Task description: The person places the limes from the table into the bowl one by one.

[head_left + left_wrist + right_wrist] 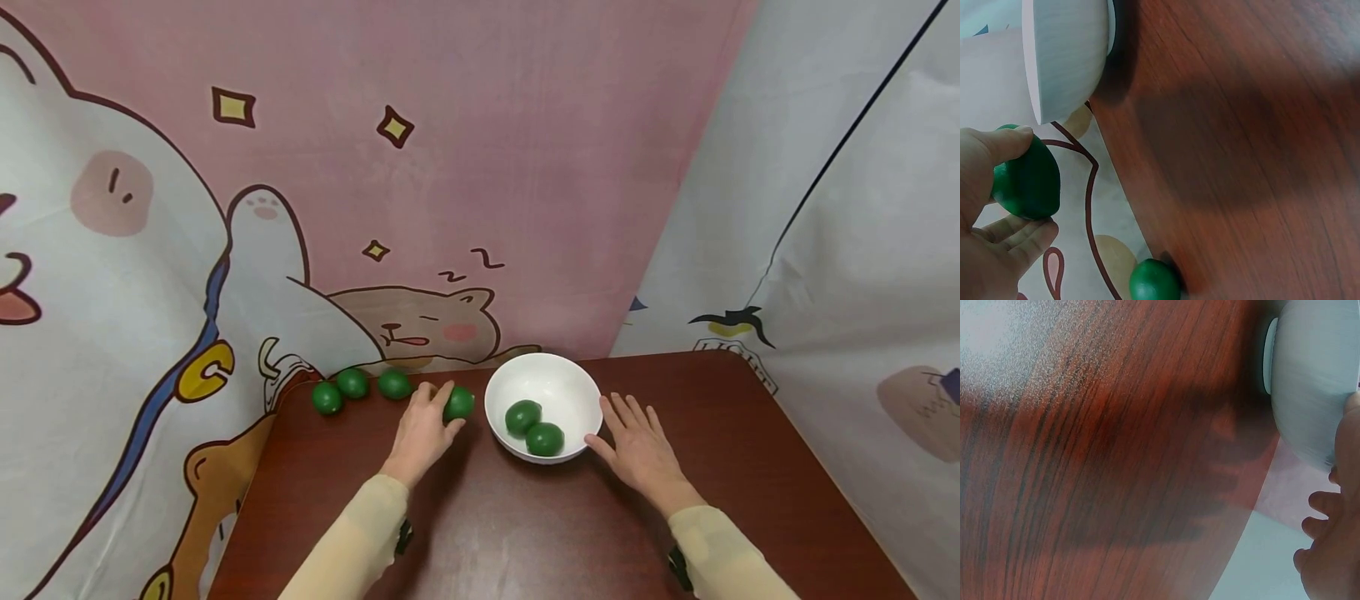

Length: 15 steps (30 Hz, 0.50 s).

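My left hand (422, 432) grips a green lime (459, 404) between thumb and fingers, left of the white bowl (502, 435). In the left wrist view the same lime (1030, 178) shows close below the bowl's rim, with the thumb on one side and fingers on the other. Two more limes (523, 417) lie inside the bowl, side by side. At the bowl's right side is my right hand (641, 450), fingers spread and straight, the thumb right at the rim. The right wrist view has these fingers beside the bowl's outer wall (1316, 381).
Several limes (352, 383) stand in a row along the table's back left edge. The dark red wooden table (517, 533) ends at a printed cloth (562, 167) with cartoon animals, hanging behind and at both sides.
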Available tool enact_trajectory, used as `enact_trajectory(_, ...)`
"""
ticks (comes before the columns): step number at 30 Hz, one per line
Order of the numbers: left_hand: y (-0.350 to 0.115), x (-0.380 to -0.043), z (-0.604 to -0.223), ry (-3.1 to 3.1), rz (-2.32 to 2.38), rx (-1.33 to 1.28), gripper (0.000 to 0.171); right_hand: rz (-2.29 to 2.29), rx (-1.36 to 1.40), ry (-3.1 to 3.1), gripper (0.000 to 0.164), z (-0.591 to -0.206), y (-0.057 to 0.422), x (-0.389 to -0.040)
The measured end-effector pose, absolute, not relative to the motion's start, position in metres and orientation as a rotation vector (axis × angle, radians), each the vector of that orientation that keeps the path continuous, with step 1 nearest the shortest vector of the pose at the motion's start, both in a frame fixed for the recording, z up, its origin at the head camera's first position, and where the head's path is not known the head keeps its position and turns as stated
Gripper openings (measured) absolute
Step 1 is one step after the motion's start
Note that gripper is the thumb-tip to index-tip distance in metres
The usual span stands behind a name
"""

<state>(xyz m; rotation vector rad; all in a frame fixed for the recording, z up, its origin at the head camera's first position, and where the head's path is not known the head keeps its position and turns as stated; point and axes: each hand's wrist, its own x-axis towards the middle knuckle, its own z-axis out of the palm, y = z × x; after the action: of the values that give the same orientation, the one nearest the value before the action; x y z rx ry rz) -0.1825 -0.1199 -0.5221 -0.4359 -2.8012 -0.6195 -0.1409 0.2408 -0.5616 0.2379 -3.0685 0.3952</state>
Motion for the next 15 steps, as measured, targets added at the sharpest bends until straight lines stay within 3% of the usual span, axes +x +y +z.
enact_trajectory(15,-0.100,-0.186,-0.514,-2.804,-0.649,-0.459,0.067,0.405,0.232,-3.067,0.083,-0.565,0.242,-0.142)
